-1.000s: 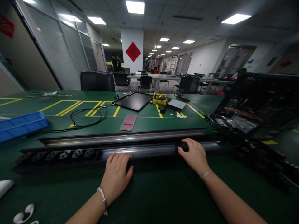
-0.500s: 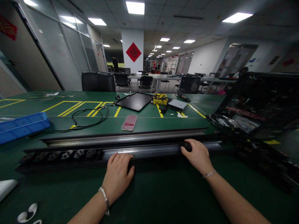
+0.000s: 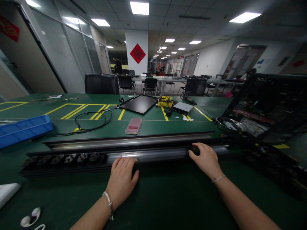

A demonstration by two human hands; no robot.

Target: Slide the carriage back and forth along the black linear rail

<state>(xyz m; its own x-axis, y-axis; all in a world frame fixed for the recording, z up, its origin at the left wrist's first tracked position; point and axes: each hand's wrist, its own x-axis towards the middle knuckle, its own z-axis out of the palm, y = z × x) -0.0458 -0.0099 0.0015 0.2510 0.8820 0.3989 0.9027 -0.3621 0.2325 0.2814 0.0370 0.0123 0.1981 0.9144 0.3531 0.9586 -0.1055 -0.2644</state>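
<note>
A long black rail (image 3: 148,156) with a shiny metal channel lies across the table in front of me. Several black block-like parts (image 3: 82,157) with small metallic tops sit in a row at its left end. My left hand (image 3: 123,174) is bent over the rail's near edge just right of these parts, thumb on the near side. Farther right, my right hand (image 3: 207,159) pinches a small black part (image 3: 195,149) at the channel; the fingers hide most of it, so its kind is unclear. A second rail (image 3: 129,142) lies parallel, just behind.
A blue plastic bin (image 3: 26,130) stands at the left, near a coiled black cable (image 3: 93,121). Behind are a flat black panel (image 3: 139,103) and a grey box (image 3: 183,108). An open black electronics chassis (image 3: 266,108) rises at the right. White earphones (image 3: 31,218) lie at lower left.
The view has shifted slightly. My right hand with the small black part has moved a little to the right along the rail. My left hand stays in place on the rail.
</note>
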